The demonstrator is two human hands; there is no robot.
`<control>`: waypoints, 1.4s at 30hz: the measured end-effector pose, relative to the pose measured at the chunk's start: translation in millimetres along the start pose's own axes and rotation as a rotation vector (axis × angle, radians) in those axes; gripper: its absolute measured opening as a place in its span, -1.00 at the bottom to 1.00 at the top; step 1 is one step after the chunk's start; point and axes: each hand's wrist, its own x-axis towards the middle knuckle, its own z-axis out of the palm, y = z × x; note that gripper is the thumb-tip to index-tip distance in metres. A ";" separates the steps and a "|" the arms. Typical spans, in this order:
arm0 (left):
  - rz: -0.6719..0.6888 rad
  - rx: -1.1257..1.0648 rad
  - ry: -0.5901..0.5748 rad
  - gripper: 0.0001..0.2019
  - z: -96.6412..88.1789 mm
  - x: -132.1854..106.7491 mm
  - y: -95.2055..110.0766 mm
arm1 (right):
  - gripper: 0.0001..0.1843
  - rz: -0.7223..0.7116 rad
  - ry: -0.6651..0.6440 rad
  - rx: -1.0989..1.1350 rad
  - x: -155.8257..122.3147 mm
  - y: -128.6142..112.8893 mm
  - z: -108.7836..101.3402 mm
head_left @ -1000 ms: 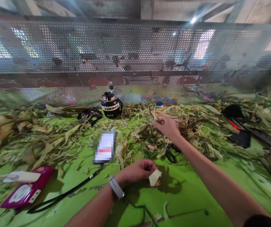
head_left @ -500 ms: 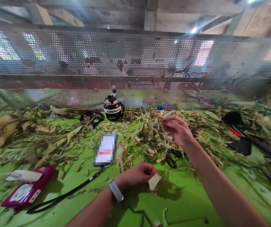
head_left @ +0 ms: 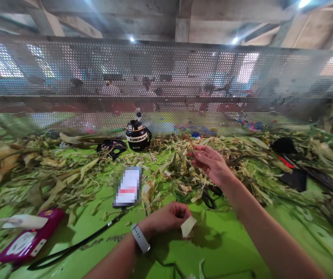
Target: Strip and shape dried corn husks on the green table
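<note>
My left hand point(head_left: 169, 217), with a pale watch band on its wrist, is closed just above the green tabletop point(head_left: 227, 252). From its fingertips sticks out a small, pale, angular piece of corn husk point(head_left: 188, 226). Farther forward, my right hand point(head_left: 210, 162) reaches over a heap of dried corn husk strips point(head_left: 184, 166). Its thumb and fingers are pinched on what looks like a thin husk strip, hard to separate from the heap behind. Black-handled scissors point(head_left: 208, 199) lie below the right hand, partly covered by husk.
A phone point(head_left: 128, 186) on a black strap lies left of centre. A purple power bank point(head_left: 30, 240) with a white plug is at the lower left. At the back stand a black ENERGY bottle point(head_left: 137, 135) and a perforated metal screen point(head_left: 166, 62), people behind it. A black cap-like item point(head_left: 284, 146) lies right.
My right hand has moved a little left over the husk heap, its fingers still pinched. My left hand keeps its place with the pale husk piece. The camera view has shifted slightly.
</note>
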 end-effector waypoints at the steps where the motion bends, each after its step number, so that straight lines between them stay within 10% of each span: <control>1: -0.002 0.005 -0.004 -0.65 0.0 0.0 0.1 | -0.71 0.003 -0.004 -0.009 -0.3 0.0 0.8; 7: 0.004 0.022 0.017 -0.62 0.4 0.8 0.2 | -0.80 -0.043 -0.048 -0.285 5.3 5.6 -4.7; 13: 0.012 0.015 0.005 -0.61 -1.7 1.7 -1.1 | -0.86 -0.128 0.238 -0.451 21.9 15.7 -26.0; 23: -0.009 0.000 -0.001 -0.64 -0.5 0.7 1.9 | -0.78 -0.040 -0.113 -1.446 17.9 -0.8 -44.4; 27: -0.010 0.003 -0.016 -0.65 -1.0 0.2 1.9 | -0.79 0.164 -0.353 -1.533 7.7 -16.8 -41.5; 34: -0.010 -0.032 0.003 -0.67 -0.3 -0.3 0.8 | -0.74 0.255 -0.376 -1.800 5.2 -6.4 -40.6; 42: -0.008 -0.033 0.005 -0.69 -1.0 0.2 1.0 | -0.83 -0.176 -0.090 -1.511 14.0 4.6 -27.9</control>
